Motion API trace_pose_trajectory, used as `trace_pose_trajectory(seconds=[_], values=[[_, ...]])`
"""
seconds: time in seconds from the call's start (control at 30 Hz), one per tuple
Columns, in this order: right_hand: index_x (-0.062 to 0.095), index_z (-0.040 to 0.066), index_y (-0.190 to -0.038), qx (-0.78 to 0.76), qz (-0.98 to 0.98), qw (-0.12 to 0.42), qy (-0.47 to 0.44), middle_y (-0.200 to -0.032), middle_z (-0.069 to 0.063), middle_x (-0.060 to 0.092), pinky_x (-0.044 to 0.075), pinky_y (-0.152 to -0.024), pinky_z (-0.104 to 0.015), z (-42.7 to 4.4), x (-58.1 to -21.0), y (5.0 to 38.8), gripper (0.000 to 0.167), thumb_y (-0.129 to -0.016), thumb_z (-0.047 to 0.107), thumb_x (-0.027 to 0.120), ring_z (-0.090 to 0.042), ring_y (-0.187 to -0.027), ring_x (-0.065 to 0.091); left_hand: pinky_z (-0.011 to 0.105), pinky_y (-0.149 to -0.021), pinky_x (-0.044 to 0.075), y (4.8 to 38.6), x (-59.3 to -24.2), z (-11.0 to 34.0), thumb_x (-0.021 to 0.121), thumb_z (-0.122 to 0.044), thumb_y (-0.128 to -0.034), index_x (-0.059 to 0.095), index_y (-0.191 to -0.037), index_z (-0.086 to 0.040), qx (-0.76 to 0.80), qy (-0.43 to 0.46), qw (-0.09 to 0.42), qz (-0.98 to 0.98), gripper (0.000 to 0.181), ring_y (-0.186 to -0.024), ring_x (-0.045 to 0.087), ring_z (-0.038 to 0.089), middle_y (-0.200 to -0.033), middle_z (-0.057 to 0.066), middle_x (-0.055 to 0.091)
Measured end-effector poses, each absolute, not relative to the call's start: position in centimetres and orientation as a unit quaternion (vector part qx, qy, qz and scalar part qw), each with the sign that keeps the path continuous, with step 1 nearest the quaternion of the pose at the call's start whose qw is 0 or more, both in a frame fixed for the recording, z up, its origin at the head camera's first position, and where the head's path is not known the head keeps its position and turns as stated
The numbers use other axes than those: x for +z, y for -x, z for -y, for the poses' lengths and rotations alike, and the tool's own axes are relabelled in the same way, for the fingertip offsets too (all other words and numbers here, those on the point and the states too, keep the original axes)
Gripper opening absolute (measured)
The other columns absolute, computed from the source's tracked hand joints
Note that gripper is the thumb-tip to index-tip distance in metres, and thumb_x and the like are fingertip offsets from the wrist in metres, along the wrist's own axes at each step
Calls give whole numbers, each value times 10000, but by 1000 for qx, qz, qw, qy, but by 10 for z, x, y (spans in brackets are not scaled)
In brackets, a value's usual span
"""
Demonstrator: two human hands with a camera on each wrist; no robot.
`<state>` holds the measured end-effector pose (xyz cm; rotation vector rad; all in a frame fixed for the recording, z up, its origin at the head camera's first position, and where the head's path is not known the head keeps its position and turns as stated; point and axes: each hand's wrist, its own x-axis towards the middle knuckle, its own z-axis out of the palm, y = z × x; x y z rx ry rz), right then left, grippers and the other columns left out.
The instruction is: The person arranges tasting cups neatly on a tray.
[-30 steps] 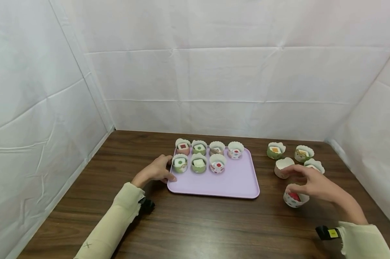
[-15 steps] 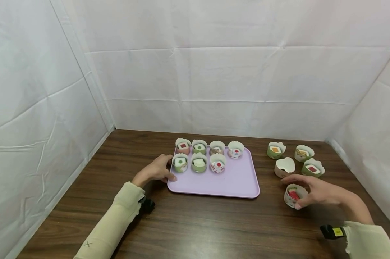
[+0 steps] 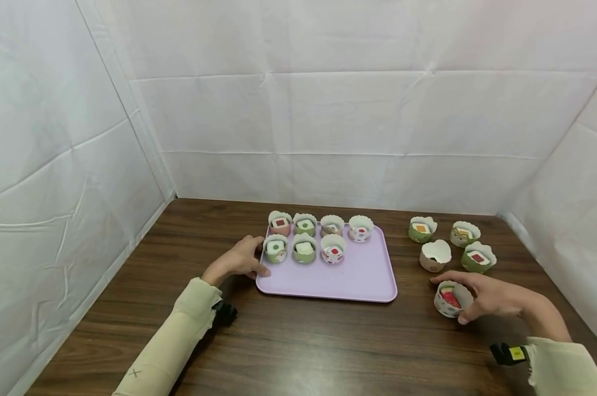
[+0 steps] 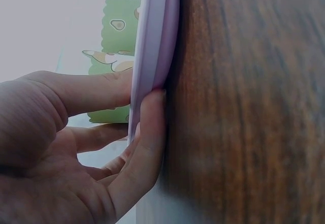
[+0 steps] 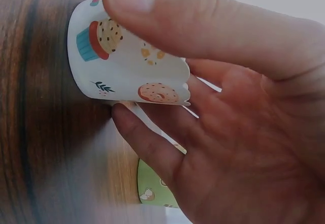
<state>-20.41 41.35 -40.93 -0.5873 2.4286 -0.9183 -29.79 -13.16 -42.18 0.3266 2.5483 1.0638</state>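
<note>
My left hand (image 3: pixel 237 259) pinches the left edge of a lilac tray (image 3: pixel 323 283), thumb on the rim and fingers below it in the left wrist view. Several paper baking cups, each with a small block inside, stand on the tray in two rows, including a green cup (image 3: pixel 305 256) and a dotted white one (image 3: pixel 333 258). At the right, my right hand (image 3: pixel 498 297) curls round a white baking cup (image 5: pixel 122 56) printed with cupcakes and doughnuts. Its thumb lies on the near side, its fingers on the far side. A red piece (image 3: pixel 450 299) shows inside this cup.
Beyond the right hand stand more baking cups on the wooden table (image 3: pixel 298 341): a pinkish one (image 3: pixel 429 265), a green one with an orange-marked block (image 3: pixel 419 236), another green one (image 3: pixel 461 241), and one holding a red-marked block (image 3: pixel 478 264). White cloth (image 3: pixel 328 110) encloses the table.
My right hand has come down and to the right around the white baking cup, uncovering the cup with the red-marked block. The left hand and tray look the same.
</note>
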Motion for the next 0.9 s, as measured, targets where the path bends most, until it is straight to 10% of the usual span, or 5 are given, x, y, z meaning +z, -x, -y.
trace_pose_trajectory(seconds=[0.9], values=[[618, 128, -1310, -303, -909, 95, 269, -1329, -51, 618, 448, -897, -110, -405, -402, 199, 492, -855, 88, 799, 140, -1188, 466, 307, -638, 657, 298, -422, 131, 843, 17, -809, 441, -1478, 62, 376, -112, 181, -902, 782, -966, 628, 311, -1344, 271, 432]])
